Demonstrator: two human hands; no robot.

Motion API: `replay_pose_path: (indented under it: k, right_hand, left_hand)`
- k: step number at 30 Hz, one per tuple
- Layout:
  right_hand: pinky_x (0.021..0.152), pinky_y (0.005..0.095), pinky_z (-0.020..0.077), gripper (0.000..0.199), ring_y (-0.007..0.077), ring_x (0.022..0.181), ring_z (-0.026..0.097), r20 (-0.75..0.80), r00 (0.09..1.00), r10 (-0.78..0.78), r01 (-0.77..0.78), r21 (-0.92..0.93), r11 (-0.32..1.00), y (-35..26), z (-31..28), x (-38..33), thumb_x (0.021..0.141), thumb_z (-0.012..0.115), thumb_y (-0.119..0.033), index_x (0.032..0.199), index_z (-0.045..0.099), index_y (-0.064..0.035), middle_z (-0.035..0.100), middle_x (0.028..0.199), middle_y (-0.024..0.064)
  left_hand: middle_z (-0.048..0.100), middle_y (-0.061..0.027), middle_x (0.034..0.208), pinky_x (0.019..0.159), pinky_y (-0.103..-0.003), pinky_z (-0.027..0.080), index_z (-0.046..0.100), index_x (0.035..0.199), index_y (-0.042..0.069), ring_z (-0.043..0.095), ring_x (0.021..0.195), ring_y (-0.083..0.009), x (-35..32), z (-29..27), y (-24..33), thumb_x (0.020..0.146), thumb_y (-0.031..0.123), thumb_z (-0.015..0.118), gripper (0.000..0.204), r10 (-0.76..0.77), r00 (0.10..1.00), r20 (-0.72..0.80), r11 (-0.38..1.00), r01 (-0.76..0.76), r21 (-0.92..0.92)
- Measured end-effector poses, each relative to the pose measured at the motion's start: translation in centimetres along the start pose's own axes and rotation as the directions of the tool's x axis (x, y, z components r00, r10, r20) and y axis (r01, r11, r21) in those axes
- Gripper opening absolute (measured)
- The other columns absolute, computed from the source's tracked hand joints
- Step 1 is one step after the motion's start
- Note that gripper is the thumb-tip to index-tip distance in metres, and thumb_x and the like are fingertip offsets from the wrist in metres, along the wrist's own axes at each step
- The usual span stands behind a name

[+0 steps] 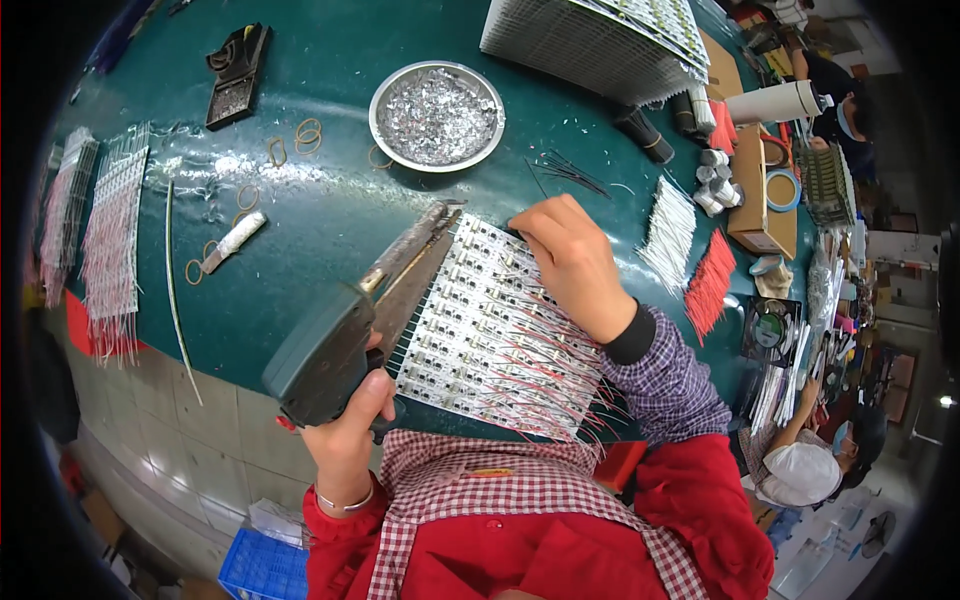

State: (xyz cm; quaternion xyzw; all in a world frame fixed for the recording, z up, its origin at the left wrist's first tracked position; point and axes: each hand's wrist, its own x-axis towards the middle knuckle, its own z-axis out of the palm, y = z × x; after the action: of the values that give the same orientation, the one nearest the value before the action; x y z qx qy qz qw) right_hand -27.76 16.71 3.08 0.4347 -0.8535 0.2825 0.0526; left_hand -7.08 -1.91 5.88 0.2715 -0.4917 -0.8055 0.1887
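My left hand (352, 425) is wrapped round the handle of a dark green pistol-grip soldering gun (322, 350). Its long nose points up and away, along the left edge of a white circuit board panel (455, 340). Rows of small boards make up the panel, and red and black wires (560, 365) stick out over its right part. My right hand (570, 255) is closed in a pinch at the panel's far right corner. What the fingertips hold there is too small to make out. Loose black wires (572, 172) lie just beyond that hand.
A metal bowl (437, 165) of silvery scraps stands beyond the panel. Right of my hand lie white (667, 232) and red wire bundles (710, 283). A stack of panels (600, 45) rises at the back; wired strips (115, 230) hang over the left edge. Co-workers sit at right.
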Motion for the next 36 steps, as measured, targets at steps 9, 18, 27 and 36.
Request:
replay_pose_path:
  k: [9, 18, 27, 36]
  right_hand:
    - [0.068, 0.0379, 0.0525, 0.024, 0.0276, 0.083, 0.062, -0.103, 0.994, 0.019, -0.012, 0.062, 0.998, 0.4, 1.1, -1.7, 0.074, 0.064, 0.008, 0.096, 0.068, -0.0026, 0.063, 0.089, 0.0094]
    - [0.065, 0.0337, 0.0498, 0.012, 0.0244, 0.079, 0.057, 0.281, 0.951, -0.131, 0.238, -0.391, 0.889, -0.6, -3.9, 2.6, 0.066, 0.064, -0.002, 0.078, 0.062, -0.0025, 0.056, 0.080, 0.0089]
    - [0.065, 0.0312, 0.0507, 0.015, 0.0234, 0.079, 0.059, 0.440, 0.888, -0.132, 0.350, -0.463, 0.814, -1.8, -3.3, 3.9, 0.064, 0.067, -0.005, 0.078, 0.065, -0.0010, 0.058, 0.078, 0.0104]
    - [0.065, 0.0360, 0.0574, 0.040, 0.0304, 0.081, 0.067, -0.069, 0.871, -0.486, 0.488, 0.009, 0.873, -5.9, -2.7, 1.5, 0.062, 0.066, -0.003, 0.099, 0.067, 0.0105, 0.066, 0.094, 0.0189]
  left_hand:
    - [0.066, -0.0188, 0.115, 0.053, -0.026, 0.048, 0.056, 0.129, -0.005, 0.063, 0.069, -0.0180, -0.1, 0.3, -1.4, 0.086, 0.003, 0.068, 0.046, -0.122, 0.991, 0.051, 0.964, 0.106, 0.244]
    - [0.068, -0.0176, 0.109, 0.055, -0.026, 0.050, 0.059, 0.124, -0.007, 0.063, 0.069, -0.0146, 0.4, 1.7, -0.8, 0.085, 0.001, 0.072, 0.042, -0.004, 1.000, -0.030, 0.995, 0.007, 0.103]
    - [0.067, -0.0180, 0.113, 0.057, -0.025, 0.050, 0.057, 0.125, -0.006, 0.062, 0.070, -0.0145, 0.1, 1.2, -0.4, 0.085, -0.001, 0.070, 0.043, -0.037, 0.999, -0.017, 0.996, 0.038, 0.083]
    - [0.063, -0.0110, 0.115, 0.068, -0.029, 0.057, 0.055, 0.126, -0.002, 0.066, 0.083, -0.0157, 1.9, 2.3, -0.6, 0.084, -0.008, 0.071, 0.045, -0.017, 0.989, 0.144, 0.997, 0.027, -0.066]
